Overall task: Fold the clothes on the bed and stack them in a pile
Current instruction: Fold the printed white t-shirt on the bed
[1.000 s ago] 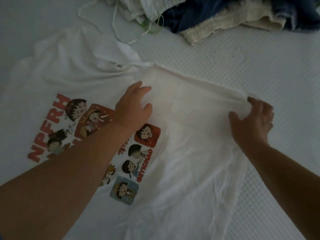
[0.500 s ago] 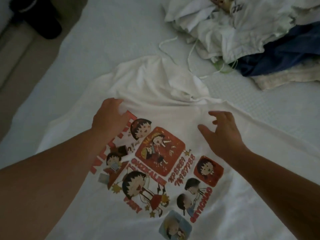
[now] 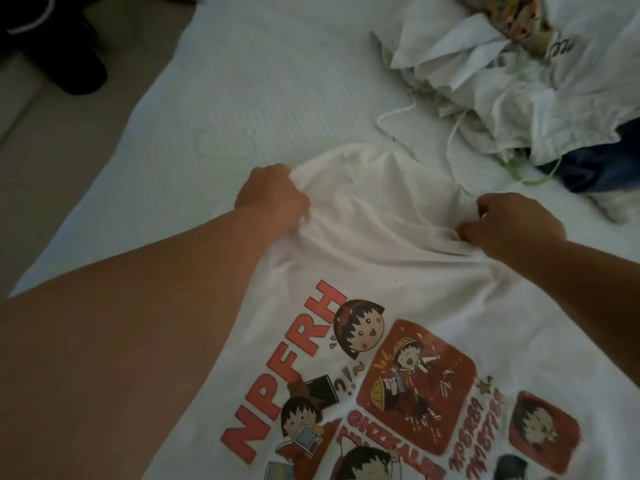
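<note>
1. The left hand [image 3: 272,199] was curled tight, bunching the far left part of the white T-shirt [image 3: 374,258] in its fingers.
2. The right hand [image 3: 512,221] pinched the far right part of the same cloth between thumb and bent fingers.
3. Held at both sides, that end looked ready to be lifted or drawn taut for a fold, which would explain the matched grips.
4. The shirt lay print-up on the bed [image 3: 242,91], its thin soft cotton puckered between the hands and flatter nearer the person.
5. Its cartoon print [image 3: 398,386] showed red letters and rounded red panels.
6. Far right sat a rumpled heap of unfolded clothes [image 3: 519,81], white and dark blue, with loose drawstrings trailing.
7. The bed cover was white and finely quilted.
</note>
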